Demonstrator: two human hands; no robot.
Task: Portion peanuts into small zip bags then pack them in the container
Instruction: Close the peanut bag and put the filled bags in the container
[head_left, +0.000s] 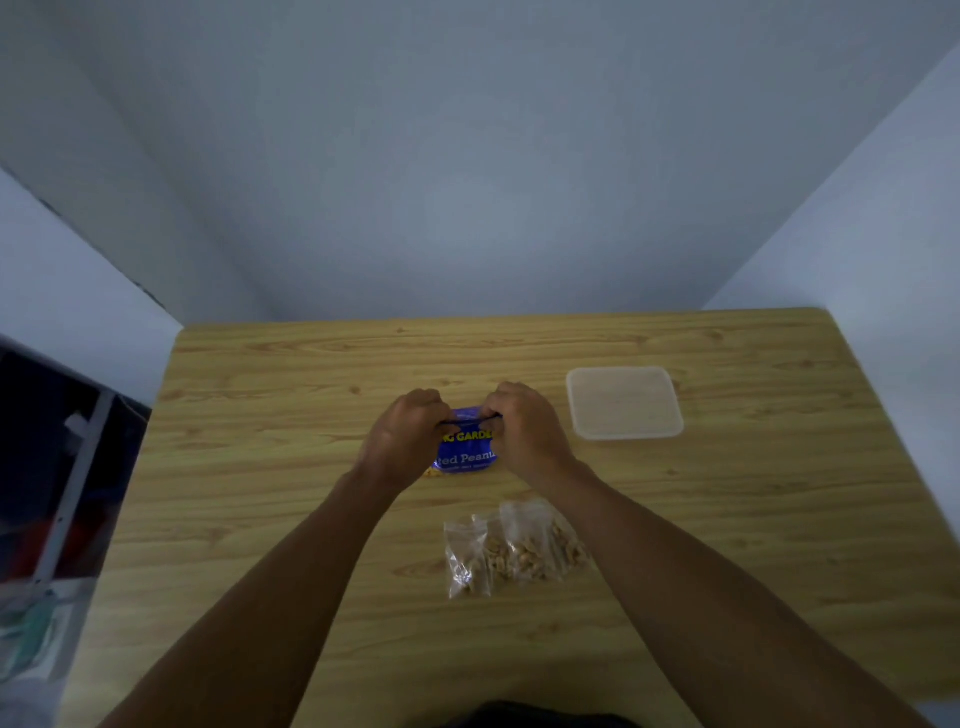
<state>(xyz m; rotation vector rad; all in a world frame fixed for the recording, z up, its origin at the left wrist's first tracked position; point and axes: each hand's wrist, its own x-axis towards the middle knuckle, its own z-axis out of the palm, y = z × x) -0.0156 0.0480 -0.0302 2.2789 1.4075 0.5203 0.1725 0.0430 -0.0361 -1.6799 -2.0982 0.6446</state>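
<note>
A blue peanut packet (466, 448) with yellow and white lettering stands at the middle of the wooden table (260, 467). My left hand (404, 437) pinches its top edge on the left side, and my right hand (525, 427) pinches the same edge on the right. Nearer to me lie small clear zip bags (514, 548) holding peanuts, overlapping each other. A translucent square plastic container (624, 402) with its lid on sits to the right of my right hand, apart from it.
Grey walls close in the table at the back and right. Past the table's left edge there is a dark shelf area (57, 467) with clutter and a white bag below it.
</note>
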